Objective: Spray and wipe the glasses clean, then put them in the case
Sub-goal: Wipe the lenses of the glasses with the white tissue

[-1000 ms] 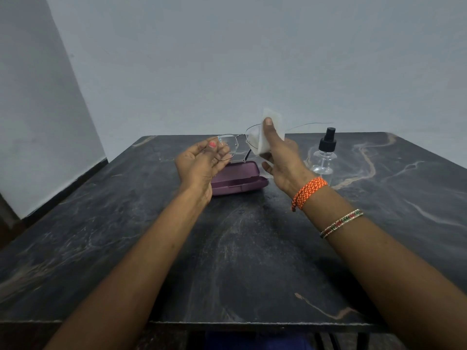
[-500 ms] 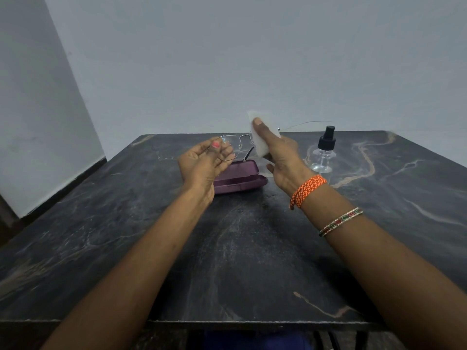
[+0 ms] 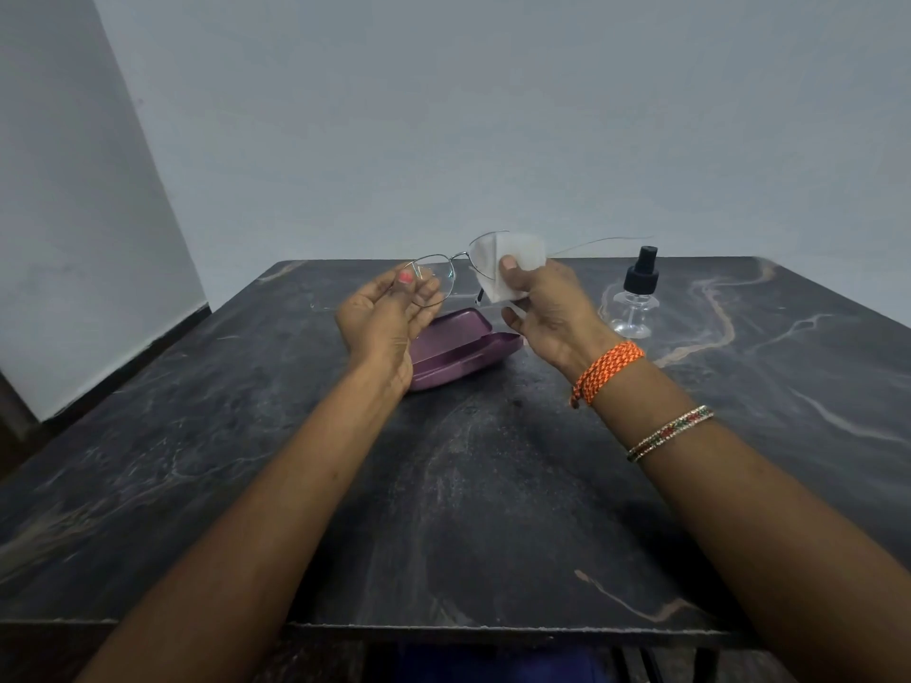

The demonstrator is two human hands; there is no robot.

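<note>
Wiping one lens while the other hand steadies the frame.

Head view: the left hand (image 3: 382,315) pinches the glasses (image 3: 436,283) at the left lens rim, thumb and fingertips curled round it, probably so the frame stays steady above the table (image 3: 473,485) while it is rubbed. The right hand (image 3: 544,308) pinches a folded white cloth (image 3: 512,268) over the other lens, thumb on the near face and fingers hidden behind, which squeezes the lens between two layers. One thin arm of the glasses sticks out to the right, unfolded. The purple case (image 3: 456,350) lies below the hands, seemingly ajar, handy for stowing. The spray bottle (image 3: 636,298) stands upright to the right, apart from both hands.
</note>
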